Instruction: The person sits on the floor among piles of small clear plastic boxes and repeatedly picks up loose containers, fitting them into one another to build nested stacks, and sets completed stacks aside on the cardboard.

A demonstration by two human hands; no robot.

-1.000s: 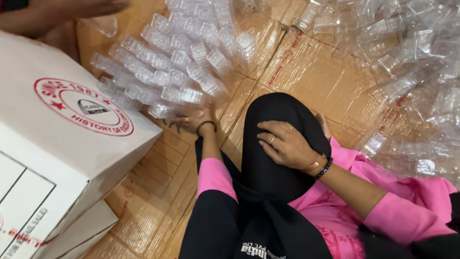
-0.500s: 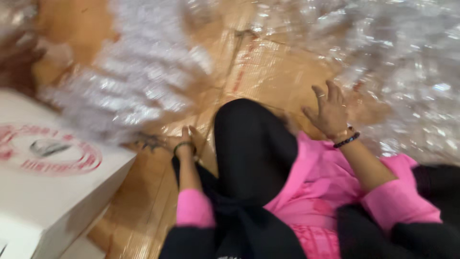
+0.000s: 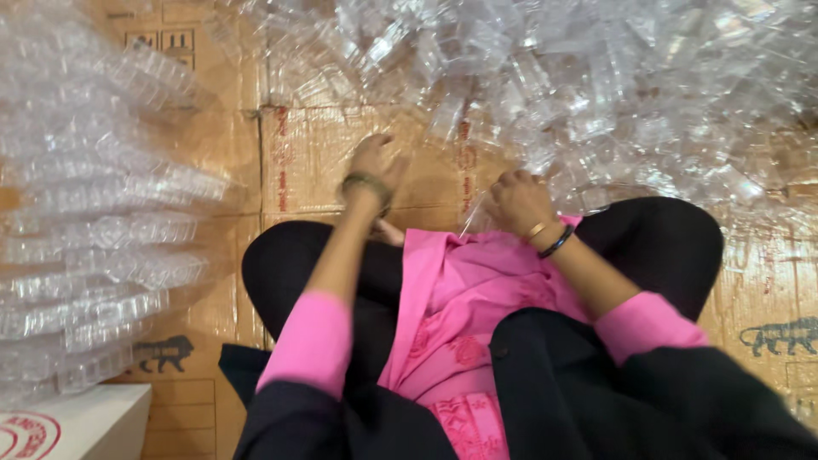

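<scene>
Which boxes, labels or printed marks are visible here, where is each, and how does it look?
White cardboard box: bottom left corner, with a round red printed emblem.
Flattened brown cardboard sheets: cover the floor, with red print along the seams.
Dark animal-shaped print: on the cardboard at lower left.
Second animal print: right edge.
Small dark square symbols: top left.

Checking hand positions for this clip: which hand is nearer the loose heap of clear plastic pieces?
Right. The right hand sits at the edge of the heap of clear plastic pieces; the left hand rests on bare cardboard, farther off.
</scene>
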